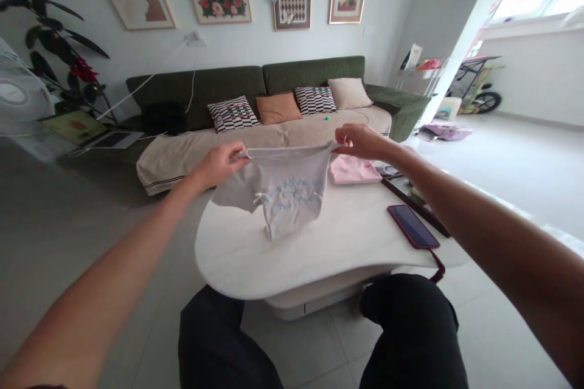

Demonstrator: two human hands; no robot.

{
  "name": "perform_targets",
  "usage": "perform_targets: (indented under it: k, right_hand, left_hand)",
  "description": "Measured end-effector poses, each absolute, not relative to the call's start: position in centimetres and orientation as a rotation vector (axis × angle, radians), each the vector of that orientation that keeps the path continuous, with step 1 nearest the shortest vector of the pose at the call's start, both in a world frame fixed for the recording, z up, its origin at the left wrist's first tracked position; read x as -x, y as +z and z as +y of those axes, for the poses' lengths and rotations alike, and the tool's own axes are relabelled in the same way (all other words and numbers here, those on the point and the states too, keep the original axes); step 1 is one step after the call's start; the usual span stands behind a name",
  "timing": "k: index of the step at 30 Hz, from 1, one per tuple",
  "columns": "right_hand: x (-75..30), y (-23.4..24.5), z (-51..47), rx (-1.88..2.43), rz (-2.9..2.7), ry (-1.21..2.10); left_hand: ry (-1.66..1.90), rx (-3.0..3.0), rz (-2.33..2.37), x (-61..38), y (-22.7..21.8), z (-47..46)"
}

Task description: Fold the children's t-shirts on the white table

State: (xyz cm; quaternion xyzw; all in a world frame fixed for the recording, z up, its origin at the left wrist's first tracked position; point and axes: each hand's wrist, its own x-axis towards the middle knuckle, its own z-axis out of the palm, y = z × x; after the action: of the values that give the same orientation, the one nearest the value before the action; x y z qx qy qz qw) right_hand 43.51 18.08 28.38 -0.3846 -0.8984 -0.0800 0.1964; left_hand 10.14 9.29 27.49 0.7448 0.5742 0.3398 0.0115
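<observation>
A small grey garment with pale blue lettering hangs stretched between my two hands above a white rounded table. My left hand pinches its left top edge, fingers closed. My right hand pinches the right top edge, also closed. The garment's lower end rests on the tabletop. A folded pink garment lies on the table just behind and below my right hand.
A red phone lies on the table's right side beside a dark tray. Behind the table stands a green sofa with several cushions. A plant and fan are at left. My knees are under the table's near edge.
</observation>
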Motion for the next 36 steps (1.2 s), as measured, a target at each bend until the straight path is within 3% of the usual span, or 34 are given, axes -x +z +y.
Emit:
perform_targets:
  k: [3,6,10,12,14,17,20,27,32,36]
  right_hand:
    - [-44.4,32.2,18.1,1.101,-2.345,-0.275]
    - [-44.4,32.7,17.3,1.179,-2.31,-0.073]
    - [-40.4,28.9,14.1,1.098,-2.347,0.743]
    - [-37.1,26.4,11.9,0.873,-2.297,1.21]
    - [-34.5,24.7,10.4,0.728,-2.043,1.394]
    - [-33.6,24.4,9.6,0.746,-1.646,1.457]
    - [-35.6,26.5,9.9,0.716,-1.622,1.539]
    - [-40.9,31.2,9.0,0.637,-1.942,1.453]
    - [-46.9,30.1,6.5,0.827,-2.155,1.019]
    - [-51.4,26.5,4.5,1.03,-1.929,0.898]
  left_hand:
    - [1.066,-2.488,1.927,-8.8,31.5,8.9]
    - [1.256,-2.396,2.023,-8.8,32.3,8.6]
    - [1.528,-2.018,1.77,-14.0,29.5,8.3]
    - [1.435,-1.853,1.52,-17.5,28.0,8.0]
    - [1.291,-1.793,1.285,-19.6,27.3,7.6]
    - [1.209,-1.843,1.131,-18.6,27.3,7.1]
    - [1.142,-1.934,1.193,-15.7,25.9,6.7]
    - [0.335,-1.453,0.775,-19.1,15.3,2.3]
    - [0.443,-1.389,0.615,-22.7,12.1,-3.0]
    - [0.512,-1.1,0.643,-23.0,12.1,-6.7]
